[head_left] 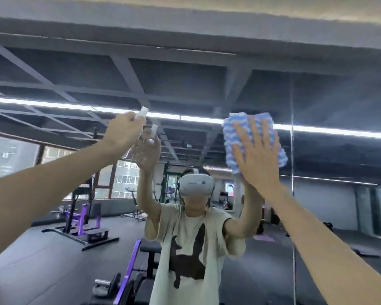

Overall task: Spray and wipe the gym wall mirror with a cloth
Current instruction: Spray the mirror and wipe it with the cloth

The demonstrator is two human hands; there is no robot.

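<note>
Presently, in the head view, the only one supplied, both arms are raised to the upper part of the gym wall mirror (328, 102). The right hand (257, 164) lies flat with fingers spread on the blue-and-white cloth (233, 133), pressing it against the glass. The open palm appears intended to spread pressure over the whole pad and keep it from sliding down. Well to the left of the cloth, at about the same height, the left hand (123, 130) is curled round a small spray bottle (142, 112). Only the white top shows above the fist, and it points toward the glass. In my judgement it is kept there so that more liquid can be applied beside the wiped patch without lowering either arm. Just to the right of the cloth a vertical seam (291, 133) runs down the mirror, marking the join of two panels. Below the cloth the glass reflects the person, wearing a white headset and a pale T-shirt with a dark animal-shaped print, with purple-framed gym equipment behind. No label is readable on the bottle or cloth. A small mark on the reflected headset is too small to make out.
</note>
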